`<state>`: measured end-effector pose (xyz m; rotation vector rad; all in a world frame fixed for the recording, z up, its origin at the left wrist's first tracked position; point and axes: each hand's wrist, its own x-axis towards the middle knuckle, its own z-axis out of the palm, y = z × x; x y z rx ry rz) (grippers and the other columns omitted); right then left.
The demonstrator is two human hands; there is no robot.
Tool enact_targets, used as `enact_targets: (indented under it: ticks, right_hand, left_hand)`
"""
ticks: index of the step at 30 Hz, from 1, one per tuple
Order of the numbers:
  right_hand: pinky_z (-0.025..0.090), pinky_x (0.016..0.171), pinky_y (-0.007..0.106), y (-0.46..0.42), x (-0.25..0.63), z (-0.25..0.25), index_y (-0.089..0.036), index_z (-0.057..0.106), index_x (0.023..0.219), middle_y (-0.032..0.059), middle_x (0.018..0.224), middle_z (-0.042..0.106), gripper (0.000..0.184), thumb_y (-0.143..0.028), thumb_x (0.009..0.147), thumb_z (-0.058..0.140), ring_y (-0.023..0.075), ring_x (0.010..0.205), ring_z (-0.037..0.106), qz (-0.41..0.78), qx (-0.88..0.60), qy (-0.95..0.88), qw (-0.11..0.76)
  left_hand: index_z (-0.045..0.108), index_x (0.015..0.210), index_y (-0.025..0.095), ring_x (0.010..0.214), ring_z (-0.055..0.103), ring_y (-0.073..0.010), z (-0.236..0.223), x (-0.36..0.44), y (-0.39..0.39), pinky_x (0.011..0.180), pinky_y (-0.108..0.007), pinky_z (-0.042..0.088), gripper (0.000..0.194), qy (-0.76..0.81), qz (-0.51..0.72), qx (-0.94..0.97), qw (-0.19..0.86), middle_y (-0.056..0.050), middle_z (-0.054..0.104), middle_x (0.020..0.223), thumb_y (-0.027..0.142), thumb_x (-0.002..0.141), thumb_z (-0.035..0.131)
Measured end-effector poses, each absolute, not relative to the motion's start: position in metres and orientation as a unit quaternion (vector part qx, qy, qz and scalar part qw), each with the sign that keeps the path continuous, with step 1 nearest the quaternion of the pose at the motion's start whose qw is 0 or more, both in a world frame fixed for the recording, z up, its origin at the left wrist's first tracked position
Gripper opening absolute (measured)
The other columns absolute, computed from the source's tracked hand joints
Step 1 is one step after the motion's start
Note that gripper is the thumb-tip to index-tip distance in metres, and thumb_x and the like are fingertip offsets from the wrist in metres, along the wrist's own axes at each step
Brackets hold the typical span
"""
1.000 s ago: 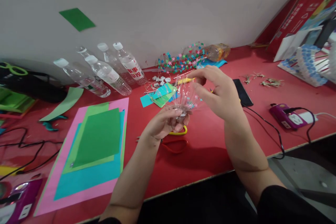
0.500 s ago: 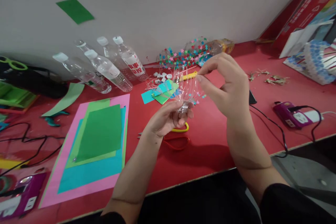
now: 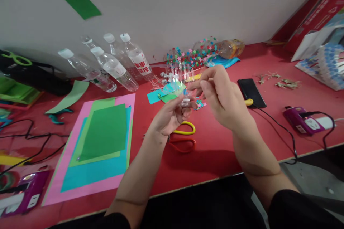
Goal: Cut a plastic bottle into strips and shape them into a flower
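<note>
In my left hand [image 3: 172, 116] is the base of a cut clear plastic bottle [image 3: 185, 102], its side slit into thin strips that spread upward and outward. The fingers close round its lower end. My right hand [image 3: 224, 102] is beside it, thumb and forefinger bent together at one of the transparent strips; the exact contact is hard to see. Scissors [image 3: 183, 140] with one yellow and one red handle lie on the table below my left hand. Behind the cut bottle are blue and green paper pieces [image 3: 156, 97] and small star cutouts [image 3: 200, 104].
Several clear bottles [image 3: 115, 69] stand at the back left. Coloured sheets [image 3: 104, 132] are stacked on the left. Star-covered bottles [image 3: 190, 55] lie by the wall. On the right are a phone [image 3: 251, 91], a cable and a purple power socket [image 3: 303, 120].
My right hand has come down and left toward the cut bottle's strips, uncovering the phone. My left hand still holds the bottle's lower end. The view has shifted slightly.
</note>
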<state>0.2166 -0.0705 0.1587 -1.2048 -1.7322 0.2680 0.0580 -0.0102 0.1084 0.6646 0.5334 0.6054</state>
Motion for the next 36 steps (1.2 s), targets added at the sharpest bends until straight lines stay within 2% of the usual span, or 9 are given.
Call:
enact_targets:
  ticks: [2,5,7,11,16,20,27,36]
  right_hand:
    - [0.053,0.069,0.028,-0.069,0.215,0.158,-0.024,0.046,0.108,0.0005,0.091,0.064,0.011,-0.026,0.100,0.040,0.0127,0.077,0.065,0.128,-0.481,-0.714,0.493]
    - [0.053,0.077,0.030,-0.066,0.214,0.158,-0.023,0.047,0.114,0.0009,0.096,0.063,0.022,-0.023,0.093,0.055,0.0139,0.085,0.064,0.137,-0.471,-0.728,0.479]
    - [0.052,0.081,0.031,-0.065,0.214,0.159,-0.021,0.054,0.108,0.0017,0.097,0.064,0.019,-0.016,0.090,0.057,0.0145,0.089,0.062,0.113,-0.468,-0.747,0.458]
    - [0.049,0.087,0.033,-0.063,0.210,0.158,-0.019,0.061,0.090,0.0045,0.096,0.066,0.016,-0.007,0.090,0.051,0.0172,0.097,0.061,0.020,-0.460,-0.763,0.453]
    - [0.049,0.083,0.035,-0.066,0.198,0.157,-0.018,0.063,0.088,0.0071,0.096,0.069,0.017,-0.011,0.093,0.048,0.0195,0.093,0.061,-0.046,-0.459,-0.769,0.443]
    - [0.050,0.077,0.033,-0.069,0.190,0.155,-0.016,0.064,0.086,0.0085,0.092,0.070,0.018,-0.008,0.092,0.048,0.0196,0.089,0.062,-0.082,-0.448,-0.771,0.445]
    - [0.049,0.071,0.031,-0.068,0.188,0.153,-0.017,0.063,0.083,0.0055,0.079,0.067,0.020,-0.008,0.091,0.047,0.0171,0.077,0.060,-0.066,-0.456,-0.763,0.452]
    - [0.050,0.076,0.034,-0.071,0.196,0.158,-0.023,0.064,0.092,0.0015,0.086,0.070,0.017,-0.010,0.091,0.053,0.0162,0.082,0.062,-0.045,-0.441,-0.729,0.522]
  left_hand:
    - [0.068,0.084,0.012,0.049,0.055,-0.0035,0.108,0.057,-0.010,0.047,-0.012,0.046,0.022,0.243,0.300,0.320,0.865,-0.001,0.067,0.066,0.033,0.085,0.065]
    - [0.067,0.079,0.012,0.050,0.056,-0.0056,0.107,0.055,-0.011,0.046,-0.013,0.046,0.024,0.214,0.307,0.342,0.862,0.002,0.059,0.056,0.036,0.082,0.069]
    - [0.066,0.077,0.012,0.049,0.056,-0.0065,0.106,0.055,-0.012,0.045,-0.014,0.046,0.028,0.201,0.300,0.357,0.861,0.002,0.056,0.052,0.039,0.083,0.067]
    - [0.064,0.077,0.012,0.048,0.056,-0.0067,0.109,0.054,-0.014,0.045,-0.014,0.045,0.029,0.197,0.303,0.368,0.857,0.002,0.056,0.053,0.040,0.086,0.064]
    - [0.063,0.078,0.013,0.048,0.057,-0.0054,0.113,0.055,-0.016,0.044,-0.014,0.045,0.025,0.194,0.350,0.353,0.846,0.001,0.063,0.064,0.036,0.086,0.064]
    - [0.060,0.074,0.014,0.048,0.057,-0.0057,0.114,0.053,-0.018,0.046,-0.014,0.045,0.027,0.189,0.359,0.357,0.841,0.002,0.058,0.057,0.035,0.089,0.060]
    - [0.061,0.075,0.013,0.048,0.056,-0.0055,0.116,0.053,-0.018,0.046,-0.015,0.045,0.030,0.195,0.358,0.376,0.832,0.002,0.058,0.057,0.039,0.090,0.059]
    - [0.064,0.077,0.014,0.045,0.054,-0.0081,0.116,0.049,-0.019,0.044,-0.017,0.043,0.035,0.156,0.295,0.447,0.830,0.000,0.056,0.051,0.047,0.088,0.059]
